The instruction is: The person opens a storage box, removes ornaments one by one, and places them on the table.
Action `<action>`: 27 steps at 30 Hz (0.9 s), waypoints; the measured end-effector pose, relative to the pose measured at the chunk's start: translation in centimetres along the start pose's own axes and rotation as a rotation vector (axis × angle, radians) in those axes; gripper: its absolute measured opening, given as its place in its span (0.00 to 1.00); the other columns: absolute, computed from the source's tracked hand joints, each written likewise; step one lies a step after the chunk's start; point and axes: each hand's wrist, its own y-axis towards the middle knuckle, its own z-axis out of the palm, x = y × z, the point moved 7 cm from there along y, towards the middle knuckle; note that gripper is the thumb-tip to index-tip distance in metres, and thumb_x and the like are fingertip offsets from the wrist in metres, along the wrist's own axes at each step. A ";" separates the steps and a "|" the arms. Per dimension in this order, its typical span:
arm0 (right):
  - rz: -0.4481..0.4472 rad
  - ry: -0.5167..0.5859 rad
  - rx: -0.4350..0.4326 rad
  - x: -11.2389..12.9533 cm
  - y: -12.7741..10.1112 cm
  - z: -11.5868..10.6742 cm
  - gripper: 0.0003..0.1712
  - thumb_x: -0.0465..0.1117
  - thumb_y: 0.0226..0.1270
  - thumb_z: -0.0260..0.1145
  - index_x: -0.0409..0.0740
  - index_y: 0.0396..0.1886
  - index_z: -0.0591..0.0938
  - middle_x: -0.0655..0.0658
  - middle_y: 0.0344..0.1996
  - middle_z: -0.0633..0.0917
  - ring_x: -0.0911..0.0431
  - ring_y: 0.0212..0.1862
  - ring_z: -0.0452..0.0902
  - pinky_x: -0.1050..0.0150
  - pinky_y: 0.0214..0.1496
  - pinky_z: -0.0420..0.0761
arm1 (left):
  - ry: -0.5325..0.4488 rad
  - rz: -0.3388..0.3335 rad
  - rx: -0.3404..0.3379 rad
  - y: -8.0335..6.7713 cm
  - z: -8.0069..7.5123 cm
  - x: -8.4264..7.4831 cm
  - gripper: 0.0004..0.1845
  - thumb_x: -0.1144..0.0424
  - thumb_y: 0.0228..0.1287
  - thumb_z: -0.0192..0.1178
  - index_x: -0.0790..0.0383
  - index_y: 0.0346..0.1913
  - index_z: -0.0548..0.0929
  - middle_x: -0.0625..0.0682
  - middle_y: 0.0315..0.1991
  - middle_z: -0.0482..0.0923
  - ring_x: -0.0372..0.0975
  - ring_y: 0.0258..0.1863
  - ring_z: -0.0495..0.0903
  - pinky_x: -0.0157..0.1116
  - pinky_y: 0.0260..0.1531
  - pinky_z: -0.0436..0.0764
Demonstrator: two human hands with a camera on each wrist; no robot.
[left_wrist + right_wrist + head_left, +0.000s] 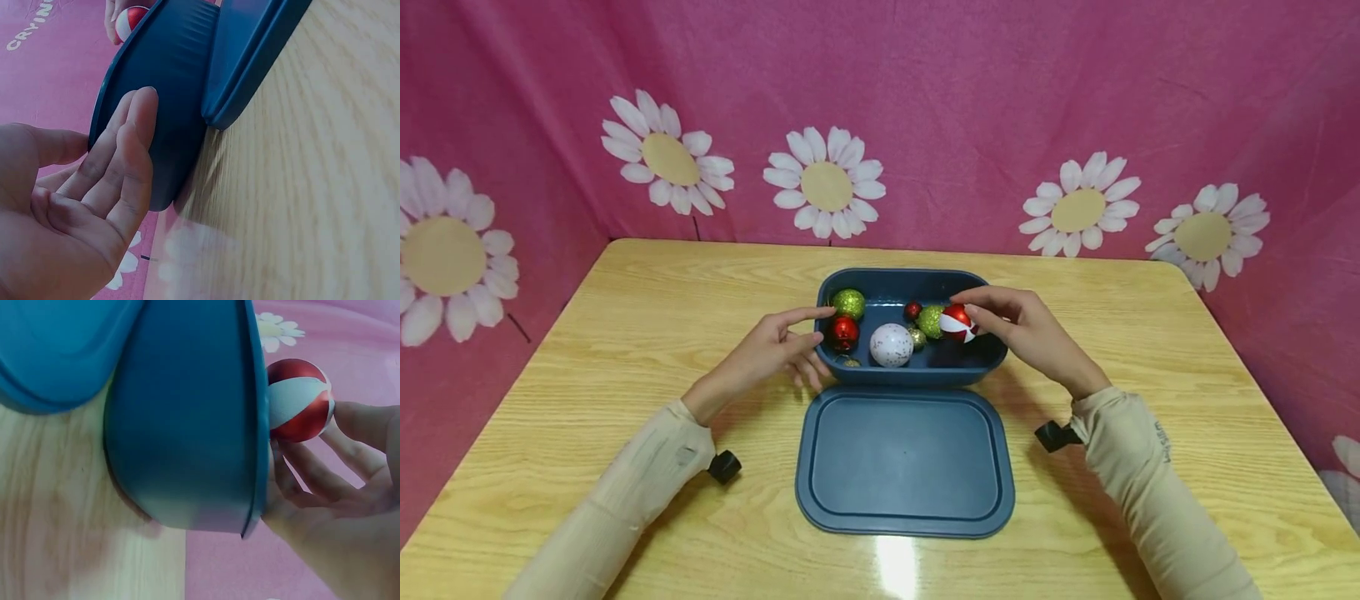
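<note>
A dark blue plastic box [895, 377] stands on the table with several Christmas balls inside. My right hand [1026, 321] holds a red-and-white Christmas ball [300, 400] between thumb and fingers, at the box's right end by the rim. My left hand [778, 346] is at the box's left end; its thumb touches the rim, and loosely extended fingers lie along the outer wall in the left wrist view. Inside the box are a white speckled ball [891, 345], green glitter balls [848, 303], a shiny red ball [842, 332] and smaller red and gold ones.
The blue lid [906, 462] lies flat on the wooden table [700, 333], just in front of the box. A pink cloth [925, 108] with white daisies hangs behind and at the sides. Black wrist cameras [725, 467] stick out from both sleeves.
</note>
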 end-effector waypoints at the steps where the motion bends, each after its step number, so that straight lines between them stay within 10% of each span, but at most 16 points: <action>1: 0.001 0.005 -0.014 0.0 0.0 -0.2 0.20 0.44 0.77 0.59 0.39 0.61 0.80 0.44 0.55 0.82 0.52 0.47 0.80 0.57 0.51 0.83 | 0.001 0.006 0.000 0.0 0.0 -0.1 0.27 0.64 0.79 0.50 0.62 0.76 0.61 0.67 0.33 0.86 0.51 0.27 0.88 0.40 0.27 0.86; 27: 0.049 -0.105 -0.287 -1.9 -1.6 -7.4 0.20 0.45 0.73 0.64 0.41 0.59 0.81 0.43 0.51 0.85 0.62 0.48 0.80 0.72 0.48 0.80 | 0.015 -0.008 -0.013 0.1 -0.1 0.0 0.26 0.65 0.79 0.49 0.62 0.75 0.62 0.67 0.33 0.86 0.47 0.26 0.87 0.36 0.24 0.83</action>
